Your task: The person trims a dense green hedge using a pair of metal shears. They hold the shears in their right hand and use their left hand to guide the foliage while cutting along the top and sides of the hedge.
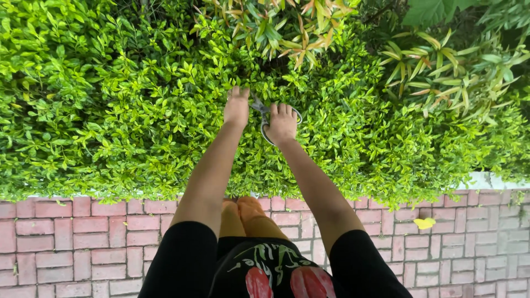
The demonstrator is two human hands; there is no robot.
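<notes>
My right hand (282, 123) has its fingers clenched on the scissors (264, 117), far-centre atop the hedge (138, 110). Left hand (237, 106) lies flat, released, w/ leaves underneath. I'd keep blades level, snips small.

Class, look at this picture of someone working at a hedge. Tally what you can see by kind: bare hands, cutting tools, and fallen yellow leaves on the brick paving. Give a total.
Bare hands: 2, the left hand and the right hand
Grey metal scissors with looped handles: 1
Fallen yellow leaf on the red brick paving: 1
Total: 4
</notes>
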